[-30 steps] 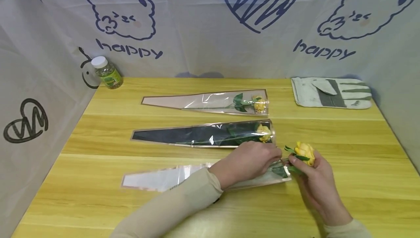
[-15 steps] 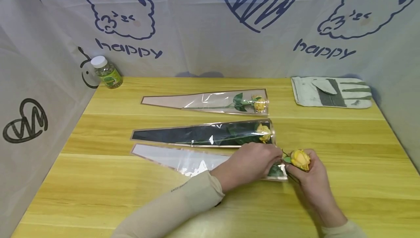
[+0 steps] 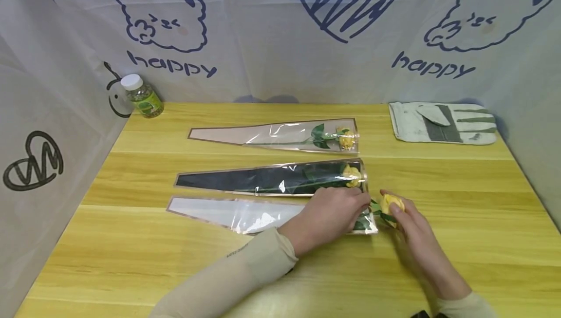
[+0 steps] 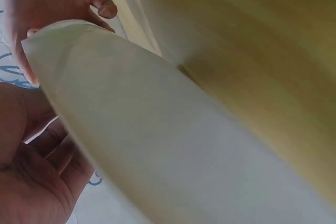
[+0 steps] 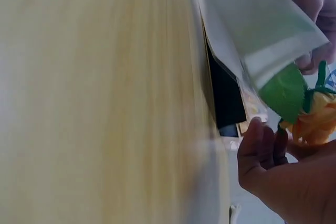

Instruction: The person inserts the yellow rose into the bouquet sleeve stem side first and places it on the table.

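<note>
In the head view, a clear-fronted flower sleeve with a white back (image 3: 263, 215) lies lowest of three, tilted slightly. My left hand (image 3: 330, 211) pinches its upper edge near the wide mouth at the right. Just outside that mouth is a yellow rose (image 3: 386, 204), whose leaves partly show inside the sleeve. My right hand (image 3: 418, 237) holds the bloom, thumb across its petals. From the right wrist, the rose's green leaf (image 5: 286, 93) meets the raised sleeve mouth (image 5: 289, 53). The left wrist view shows mainly the sleeve's pale back (image 4: 157, 114); the stem is hidden there.
Beyond lie a black-backed sleeve (image 3: 263, 177) and a pinkish sleeve (image 3: 245, 136), each with a yellow rose inside. A white-capped jar (image 3: 146, 99) stands at the back left. A work glove (image 3: 442, 123) lies at the back right of the wooden table (image 3: 131, 259).
The rose and right hand have shifted left toward the sleeve mouth, the thumb now over the bloom. The sleeve's narrow end swung away from me, and its mouth moved slightly left.
</note>
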A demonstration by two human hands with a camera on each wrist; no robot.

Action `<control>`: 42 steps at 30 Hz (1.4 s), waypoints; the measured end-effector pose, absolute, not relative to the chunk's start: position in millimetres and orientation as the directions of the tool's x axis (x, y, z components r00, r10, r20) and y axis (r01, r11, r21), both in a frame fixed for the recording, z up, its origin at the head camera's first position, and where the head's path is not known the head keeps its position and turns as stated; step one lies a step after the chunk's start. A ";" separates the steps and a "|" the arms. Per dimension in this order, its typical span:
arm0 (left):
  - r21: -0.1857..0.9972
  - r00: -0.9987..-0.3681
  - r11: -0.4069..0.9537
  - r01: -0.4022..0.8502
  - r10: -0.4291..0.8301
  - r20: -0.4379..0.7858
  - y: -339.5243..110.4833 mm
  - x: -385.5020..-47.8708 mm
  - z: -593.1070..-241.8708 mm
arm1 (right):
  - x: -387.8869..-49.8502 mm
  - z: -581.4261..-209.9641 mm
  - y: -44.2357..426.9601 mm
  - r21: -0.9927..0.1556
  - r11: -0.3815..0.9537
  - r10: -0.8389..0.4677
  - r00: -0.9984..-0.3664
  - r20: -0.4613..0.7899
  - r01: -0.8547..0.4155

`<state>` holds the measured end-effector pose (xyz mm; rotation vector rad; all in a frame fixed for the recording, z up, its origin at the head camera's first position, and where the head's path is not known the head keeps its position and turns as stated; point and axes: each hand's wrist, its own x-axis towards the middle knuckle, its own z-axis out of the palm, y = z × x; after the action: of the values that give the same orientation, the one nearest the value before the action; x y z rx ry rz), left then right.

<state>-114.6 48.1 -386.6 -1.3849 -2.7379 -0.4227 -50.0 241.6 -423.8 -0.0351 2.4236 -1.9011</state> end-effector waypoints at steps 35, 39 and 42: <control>0.263 -0.525 0.471 0.842 0.826 0.203 45.9 -116.9 -397.9 | -46.5 -425.2 239.2 -0.954 0.242 -0.019 -0.983 -0.185 0.175; 0.265 -0.516 0.463 0.846 0.836 0.188 49.8 -116.9 -400.4 | -45.5 -426.9 239.1 -0.929 0.327 -0.016 -0.983 -0.185 0.170; 0.258 -0.519 0.469 0.845 0.835 0.181 51.8 -116.2 -402.1 | -44.5 -427.3 240.5 -0.913 0.372 -0.006 -0.983 -0.183 0.168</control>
<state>-116.2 51.8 -402.1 -1.5252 -2.6676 -0.4940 -44.5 240.5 -427.3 0.1468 2.4696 -1.6712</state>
